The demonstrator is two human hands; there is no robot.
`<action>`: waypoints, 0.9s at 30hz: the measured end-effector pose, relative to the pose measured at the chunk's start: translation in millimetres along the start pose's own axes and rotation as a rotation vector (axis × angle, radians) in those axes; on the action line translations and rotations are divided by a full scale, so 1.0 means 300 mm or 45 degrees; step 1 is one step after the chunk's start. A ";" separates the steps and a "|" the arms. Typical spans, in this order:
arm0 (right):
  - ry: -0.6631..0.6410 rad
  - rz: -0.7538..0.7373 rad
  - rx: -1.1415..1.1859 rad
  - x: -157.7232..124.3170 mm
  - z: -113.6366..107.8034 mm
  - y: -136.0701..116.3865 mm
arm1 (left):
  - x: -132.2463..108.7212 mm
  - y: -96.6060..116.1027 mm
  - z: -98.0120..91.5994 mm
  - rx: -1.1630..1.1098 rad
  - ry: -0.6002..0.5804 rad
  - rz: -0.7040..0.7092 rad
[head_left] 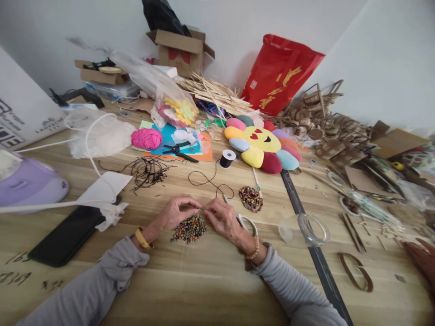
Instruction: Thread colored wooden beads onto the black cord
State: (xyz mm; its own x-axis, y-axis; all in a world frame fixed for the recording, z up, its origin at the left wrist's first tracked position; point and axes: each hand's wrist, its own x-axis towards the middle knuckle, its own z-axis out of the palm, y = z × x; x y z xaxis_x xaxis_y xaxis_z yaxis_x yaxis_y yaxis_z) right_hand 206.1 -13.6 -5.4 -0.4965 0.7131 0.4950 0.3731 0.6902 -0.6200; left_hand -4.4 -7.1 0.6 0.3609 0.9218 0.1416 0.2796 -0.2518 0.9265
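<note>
Above a small pile of multicoloured beads, my left hand and my right hand meet fingertip to fingertip. Both are closed in a pinch; what lies between the fingertips is too small to make out. Faint pale lines, perhaps clear thread, run over the wood below the beads. Partly under my right hand lie scissors with white handles. Beyond them rests a coiled string of coloured beads. A spool of black cord stands farther back, its loose end curling over the table.
Tangled black cord and pliers lie at the back left, near pink yarn. A phone is on the left. Behind the spool sits a flower cushion. Clear plastic rings lie to the right.
</note>
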 end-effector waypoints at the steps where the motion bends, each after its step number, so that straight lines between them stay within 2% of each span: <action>1: -0.006 -0.001 -0.005 0.000 0.000 0.001 | 0.000 0.001 0.000 0.000 -0.003 0.002; 10: -0.013 -0.037 0.018 0.004 -0.001 -0.005 | 0.001 -0.005 0.003 0.011 -0.028 0.015; 17: 0.002 0.015 0.084 -0.002 0.003 -0.007 | -0.001 -0.008 0.003 -0.027 -0.038 0.018; 27: -0.058 0.070 0.109 -0.002 0.002 -0.009 | -0.001 0.010 0.007 -0.122 -0.032 -0.086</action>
State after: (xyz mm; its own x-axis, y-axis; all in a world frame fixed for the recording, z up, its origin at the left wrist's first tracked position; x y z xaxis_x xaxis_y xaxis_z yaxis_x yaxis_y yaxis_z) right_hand 204.8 -16.0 -4.4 -0.5130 0.7418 0.4320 0.3336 0.6360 -0.6959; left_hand -1.9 -8.9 2.8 0.3668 0.9276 0.0703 0.2183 -0.1593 0.9628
